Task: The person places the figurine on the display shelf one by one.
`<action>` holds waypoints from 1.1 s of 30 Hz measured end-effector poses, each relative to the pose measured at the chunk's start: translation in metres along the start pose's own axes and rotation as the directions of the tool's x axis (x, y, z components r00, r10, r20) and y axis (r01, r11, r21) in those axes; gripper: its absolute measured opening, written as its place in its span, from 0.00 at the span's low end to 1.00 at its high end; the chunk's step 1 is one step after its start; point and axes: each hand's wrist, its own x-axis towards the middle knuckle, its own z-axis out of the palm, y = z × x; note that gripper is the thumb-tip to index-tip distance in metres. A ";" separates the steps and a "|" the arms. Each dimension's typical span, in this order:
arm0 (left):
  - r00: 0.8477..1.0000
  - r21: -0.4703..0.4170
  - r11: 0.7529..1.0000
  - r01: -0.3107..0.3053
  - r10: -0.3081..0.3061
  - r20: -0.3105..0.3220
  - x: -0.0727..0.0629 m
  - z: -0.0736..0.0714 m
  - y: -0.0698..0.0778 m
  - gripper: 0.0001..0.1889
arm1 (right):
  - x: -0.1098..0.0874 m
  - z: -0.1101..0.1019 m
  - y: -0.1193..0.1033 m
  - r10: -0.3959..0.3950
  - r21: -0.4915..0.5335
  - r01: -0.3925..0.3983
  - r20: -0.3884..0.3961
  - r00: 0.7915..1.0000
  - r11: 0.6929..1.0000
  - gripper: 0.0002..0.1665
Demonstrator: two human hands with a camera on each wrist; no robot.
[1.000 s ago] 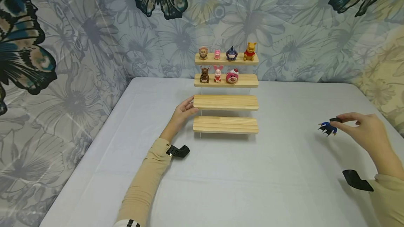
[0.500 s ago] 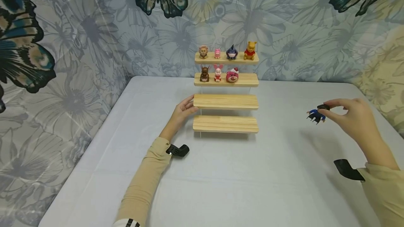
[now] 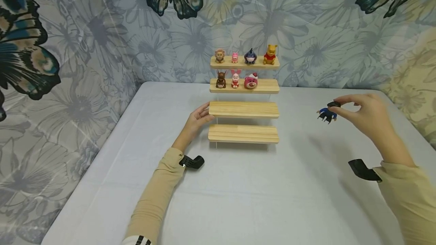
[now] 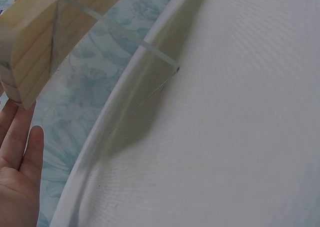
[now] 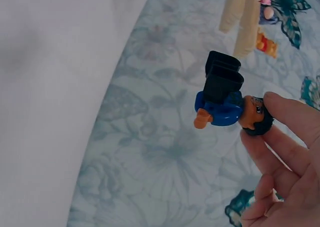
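My right hand (image 3: 366, 118) pinches a small toy figure (image 5: 220, 109) by its dark-haired head, in the air right of the shelf stand. The figure has a blue top, orange hands and black legs. It hangs tilted, legs pointing away from my fingers. My left hand (image 3: 197, 122) touches the left end of the third board from the top (image 3: 243, 109) of the wooden stand, its fingers fairly straight in the left wrist view. Several figurines stand on the top board (image 3: 259, 63), among them a yellow bear (image 3: 270, 55). A pink bear (image 3: 251, 81) is on the second board (image 3: 269, 87).
Beside the pink bear stand a pink piglet (image 3: 235, 79) and a brown figurine (image 3: 221, 79). Below is the lowest board (image 3: 243, 134), on clear supports. A white cloth covers the table (image 3: 255, 192). Behind it hangs a floral, butterfly-patterned backdrop (image 3: 306, 29).
My right hand has carried the toy figure leftward and away from me, closer to the stand. My left hand keeps its place at the board's end.
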 end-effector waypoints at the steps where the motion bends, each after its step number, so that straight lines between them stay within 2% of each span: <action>1: 1.000 0.000 1.000 0.000 0.000 0.000 0.000 0.000 0.000 0.30 | 0.003 0.002 -0.002 -0.007 0.008 0.007 -0.005 1.000 1.000 0.14; 5: 1.000 0.002 1.000 0.004 -0.004 0.003 0.000 0.000 0.000 0.30 | 0.010 0.007 -0.007 -0.004 0.057 0.006 -0.021 1.000 0.998 0.16; 13: 1.000 -0.010 1.000 0.001 -0.001 0.013 0.001 0.002 0.000 0.29 | 0.024 0.018 -0.022 0.119 0.167 -0.122 0.025 0.993 0.978 0.23; 18: 1.000 -0.014 1.000 -0.003 0.004 0.011 0.000 0.000 -0.001 0.30 | 0.035 0.028 -0.031 0.232 0.265 -0.259 0.131 0.964 0.929 0.29; 21: 1.000 -0.018 1.000 -0.006 0.006 0.014 -0.001 -0.001 -0.001 0.30 | 0.043 0.034 -0.036 0.260 0.321 -0.305 0.176 0.949 0.897 0.31; 26: 1.000 -0.016 1.000 -0.010 0.010 0.020 -0.001 -0.001 -0.002 0.30 | 0.056 0.043 -0.047 0.243 0.403 -0.291 0.167 0.956 0.868 0.29; 33: 1.000 -0.013 1.000 -0.005 0.005 0.014 -0.001 0.000 -0.001 0.29 | 0.075 0.054 -0.061 0.159 0.500 -0.202 0.126 0.979 0.842 0.21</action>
